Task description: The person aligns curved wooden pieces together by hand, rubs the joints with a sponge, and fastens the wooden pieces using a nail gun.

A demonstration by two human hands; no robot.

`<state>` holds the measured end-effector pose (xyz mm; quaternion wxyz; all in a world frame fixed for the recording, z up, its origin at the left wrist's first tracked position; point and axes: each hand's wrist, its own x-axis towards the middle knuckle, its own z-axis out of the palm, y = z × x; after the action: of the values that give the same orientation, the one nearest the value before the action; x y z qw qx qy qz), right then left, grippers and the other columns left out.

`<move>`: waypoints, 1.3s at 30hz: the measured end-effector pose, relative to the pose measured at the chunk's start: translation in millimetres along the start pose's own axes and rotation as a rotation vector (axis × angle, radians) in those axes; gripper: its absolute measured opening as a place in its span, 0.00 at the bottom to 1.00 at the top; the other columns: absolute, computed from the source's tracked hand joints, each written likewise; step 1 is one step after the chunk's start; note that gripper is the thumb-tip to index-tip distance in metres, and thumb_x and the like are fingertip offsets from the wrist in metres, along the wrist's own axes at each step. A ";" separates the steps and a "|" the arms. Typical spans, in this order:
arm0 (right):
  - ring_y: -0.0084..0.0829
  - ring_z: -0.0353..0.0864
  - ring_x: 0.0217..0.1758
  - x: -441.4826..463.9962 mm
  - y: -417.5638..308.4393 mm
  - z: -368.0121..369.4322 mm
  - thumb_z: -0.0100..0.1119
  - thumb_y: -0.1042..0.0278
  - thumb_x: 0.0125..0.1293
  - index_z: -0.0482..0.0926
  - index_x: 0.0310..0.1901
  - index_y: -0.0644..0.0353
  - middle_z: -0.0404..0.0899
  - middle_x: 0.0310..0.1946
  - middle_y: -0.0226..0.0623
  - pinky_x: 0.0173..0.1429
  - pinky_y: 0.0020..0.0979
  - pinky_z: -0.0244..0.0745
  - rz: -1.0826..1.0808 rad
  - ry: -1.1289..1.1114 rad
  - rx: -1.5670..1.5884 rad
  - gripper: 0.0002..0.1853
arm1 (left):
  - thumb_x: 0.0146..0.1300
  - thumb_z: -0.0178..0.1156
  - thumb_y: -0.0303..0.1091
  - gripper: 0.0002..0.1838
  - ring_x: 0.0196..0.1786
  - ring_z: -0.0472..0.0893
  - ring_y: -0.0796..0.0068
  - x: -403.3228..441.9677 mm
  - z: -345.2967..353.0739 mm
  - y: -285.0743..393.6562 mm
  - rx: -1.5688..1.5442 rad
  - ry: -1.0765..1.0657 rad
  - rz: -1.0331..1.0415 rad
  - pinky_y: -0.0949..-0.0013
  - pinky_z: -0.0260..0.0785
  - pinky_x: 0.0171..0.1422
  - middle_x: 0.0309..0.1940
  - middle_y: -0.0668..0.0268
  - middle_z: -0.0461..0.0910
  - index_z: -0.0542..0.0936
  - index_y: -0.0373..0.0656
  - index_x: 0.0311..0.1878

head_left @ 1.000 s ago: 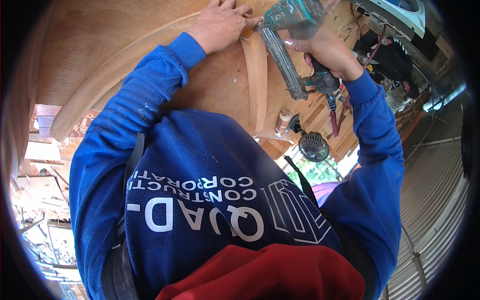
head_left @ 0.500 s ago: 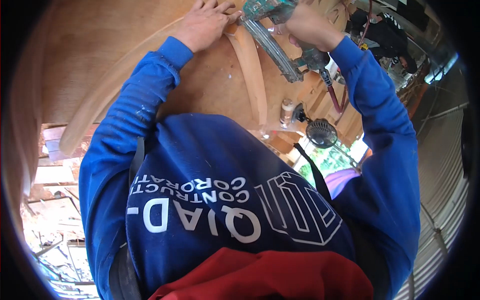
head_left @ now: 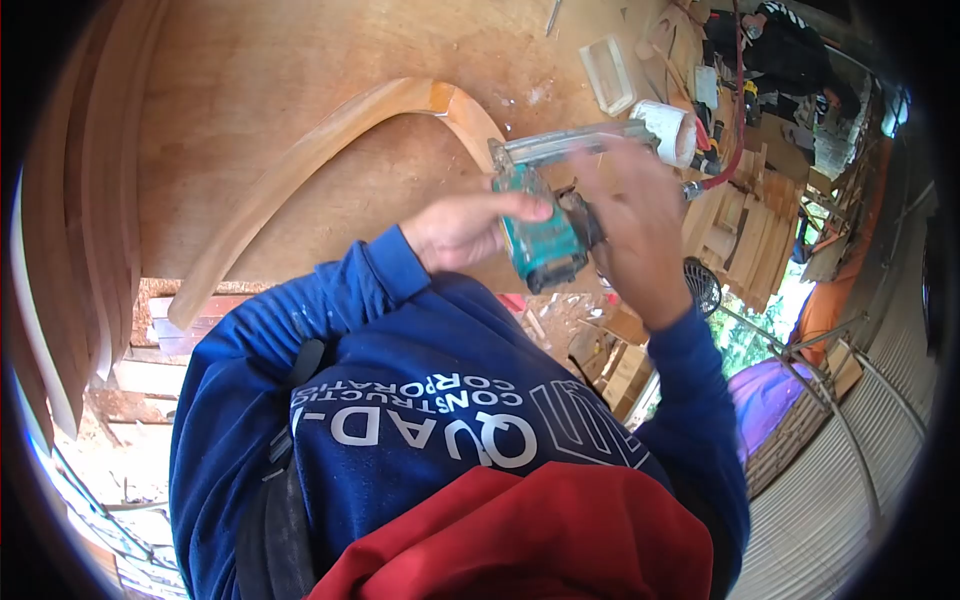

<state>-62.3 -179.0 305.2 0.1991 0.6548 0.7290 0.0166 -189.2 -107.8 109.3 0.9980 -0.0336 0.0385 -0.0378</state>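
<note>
The bare left hand [head_left: 462, 228], cuffed in blue, is gripping, thumb extended; the bare right hand [head_left: 638, 225], motion-blurred, is pointing its fingers forward

Daylight glares white at the lower left, washing out detail there, and also comes in bright around the green foliage [head_left: 743, 348] on the right. The plywood tabletop [head_left: 300, 60] is evenly lit and warm, while the upper right corner is dim. Motion blur smears the right hand [head_left: 635, 225] and softens the nail gun [head_left: 540, 238], whose markings seem unreadable. Wide-angle distortion bends the corrugated sheet [head_left: 825, 520] and the wooden strips [head_left: 88, 190], and black vignetting swallows the corners.
</note>
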 end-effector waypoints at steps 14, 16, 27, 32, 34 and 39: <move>0.37 0.82 0.65 21.3 24.9 105.0 0.62 0.88 0.61 0.70 0.70 0.75 0.79 0.65 0.52 0.69 0.36 0.78 0.742 0.267 1.895 0.33 | 0.61 0.78 0.33 0.35 0.62 0.79 0.74 55.3 -35.4 1.8 0.558 0.087 0.278 0.65 0.69 0.72 0.59 0.65 0.81 0.73 0.40 0.69; 0.36 0.83 0.64 38.9 46.6 112.6 0.65 0.87 0.60 0.71 0.70 0.75 0.82 0.63 0.52 0.66 0.36 0.81 0.621 0.110 1.749 0.33 | 0.67 0.74 0.38 0.28 0.59 0.81 0.77 71.0 -47.5 -2.6 0.560 0.118 0.333 0.68 0.70 0.70 0.56 0.67 0.84 0.75 0.41 0.66; 0.35 0.82 0.67 122.9 76.7 114.6 0.67 0.84 0.61 0.73 0.67 0.73 0.81 0.64 0.47 0.71 0.36 0.77 0.188 -0.329 1.365 0.30 | 0.71 0.70 0.47 0.30 0.68 0.73 0.78 78.8 -70.5 19.2 0.424 0.167 0.401 0.67 0.60 0.78 0.62 0.71 0.79 0.74 0.43 0.69; 0.32 0.84 0.64 129.8 77.5 112.4 0.66 0.84 0.61 0.73 0.67 0.74 0.82 0.63 0.47 0.68 0.34 0.79 0.178 -0.355 1.321 0.31 | 0.70 0.71 0.48 0.32 0.70 0.70 0.77 79.4 -72.0 17.9 0.403 0.153 0.413 0.67 0.57 0.80 0.65 0.70 0.77 0.73 0.43 0.71; 0.30 0.85 0.61 132.3 76.5 111.0 0.66 0.84 0.60 0.73 0.67 0.74 0.83 0.62 0.46 0.67 0.34 0.80 0.187 -0.361 1.312 0.31 | 0.70 0.71 0.49 0.33 0.71 0.70 0.77 78.9 -72.8 19.3 0.402 0.139 0.402 0.67 0.56 0.80 0.66 0.70 0.77 0.73 0.43 0.71; 0.27 0.86 0.57 138.4 73.6 106.7 0.66 0.83 0.61 0.75 0.67 0.74 0.85 0.59 0.46 0.65 0.32 0.81 0.194 -0.378 1.295 0.30 | 0.70 0.71 0.50 0.32 0.70 0.70 0.78 78.9 -71.0 17.2 0.384 0.137 0.430 0.67 0.57 0.80 0.64 0.72 0.77 0.74 0.44 0.70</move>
<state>32.0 -60.8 190.9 -0.1115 0.6961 0.4825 -0.5198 -115.1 -101.5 31.6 0.9662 0.1674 0.1044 0.1659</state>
